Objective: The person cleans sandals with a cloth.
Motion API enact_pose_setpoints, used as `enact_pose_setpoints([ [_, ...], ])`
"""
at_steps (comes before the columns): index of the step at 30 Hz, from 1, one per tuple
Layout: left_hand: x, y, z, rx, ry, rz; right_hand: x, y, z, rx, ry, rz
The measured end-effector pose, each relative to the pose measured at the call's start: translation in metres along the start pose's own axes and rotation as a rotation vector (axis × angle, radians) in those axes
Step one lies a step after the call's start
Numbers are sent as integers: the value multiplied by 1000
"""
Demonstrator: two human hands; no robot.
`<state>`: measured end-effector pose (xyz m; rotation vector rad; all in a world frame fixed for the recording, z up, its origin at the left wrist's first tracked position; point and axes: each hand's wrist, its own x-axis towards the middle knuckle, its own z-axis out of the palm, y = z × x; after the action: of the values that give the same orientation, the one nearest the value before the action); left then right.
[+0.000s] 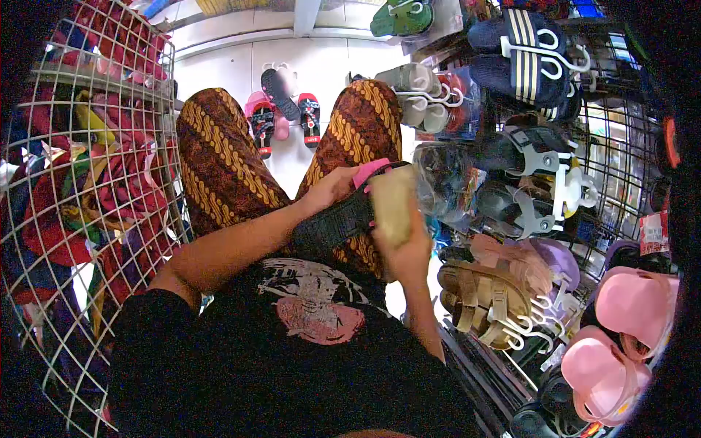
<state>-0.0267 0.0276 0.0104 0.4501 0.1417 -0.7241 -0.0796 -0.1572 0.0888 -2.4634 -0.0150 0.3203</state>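
A black sandal (pixel 334 225) with a pink strap (pixel 371 172) lies across my lap, its dark ridged side facing up. My left hand (pixel 330 188) is closed around its far edge near the strap. In my right hand (pixel 406 248) is a pale yellow block (pixel 393 206), blurred by motion, whose exact kind I cannot tell. The block overlaps the toe-side end of the sandal in this view. Below both hands are my knees in brown and gold patterned trousers (pixel 226 157).
Black and red sandals (pixel 309 120) stand on the white tiled floor (pixel 219 62) with a grey-black sandal (pixel 280 93). On the left rises a wire mesh rack (pixel 95 153). Hanging sandals crowd the right: navy striped slides (pixel 522 55), brown sandals (pixel 485 292), pink slides (pixel 631 303).
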Motion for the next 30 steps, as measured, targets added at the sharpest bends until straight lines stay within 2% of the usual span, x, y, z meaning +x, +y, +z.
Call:
enact_pose_setpoints([
  [2,-2,3,6,64,20,29,-13,-25,4,-46,-134,6],
  [5,-3,3,3,95,8,36,-1,-1,11,157,59,172],
  [6,-3,1,-1,64,-21,14,7,5,4,95,164,227],
  [7,-3,1,-4,33,-49,-9,11,8,1,56,223,197],
  [9,0,-2,-7,5,-73,11,2,-8,10,160,228,137],
  [10,3,-3,-9,-98,-57,-28,-9,-8,17,134,92,78],
  [11,0,-7,-8,8,103,-20,-14,-13,21,-40,-90,75],
  [12,-5,-1,6,115,262,-29,-11,-18,19,-20,-55,85],
  [13,-1,-5,-3,83,154,-19,-6,-22,17,-1,-20,95],
  [14,2,-8,-10,50,45,-12,1,-7,22,122,135,117],
  [15,4,-5,-15,60,-149,-14,11,2,24,247,291,142],
  [16,2,-8,-17,-150,-87,-111,15,7,22,116,342,137],
  [18,4,-9,-12,25,-7,38,5,-14,18,107,120,127],
  [19,0,-6,-4,69,59,39,-3,-25,15,102,10,126],
  [20,-4,-2,3,113,125,36,-9,-22,15,-3,-79,19],
  [21,-7,2,11,156,192,30,-7,-16,16,21,-12,22],
  [22,1,-2,-2,186,84,60,-2,-8,18,45,56,25],
  [23,4,-10,-12,84,20,32,2,3,21,70,123,32],
  [24,6,-13,-15,-19,-41,-2,10,9,19,18,204,126],
  [25,7,-15,-18,-117,-98,-42,10,10,17,-12,266,67],
  [27,10,-14,-14,-149,-45,-5,1,-1,20,156,148,67],
  [29,0,-7,-9,118,72,11,-14,-6,27,-100,39,-103],
  [30,-5,-2,-5,251,132,8,-11,-12,18,-63,-44,-10],
])
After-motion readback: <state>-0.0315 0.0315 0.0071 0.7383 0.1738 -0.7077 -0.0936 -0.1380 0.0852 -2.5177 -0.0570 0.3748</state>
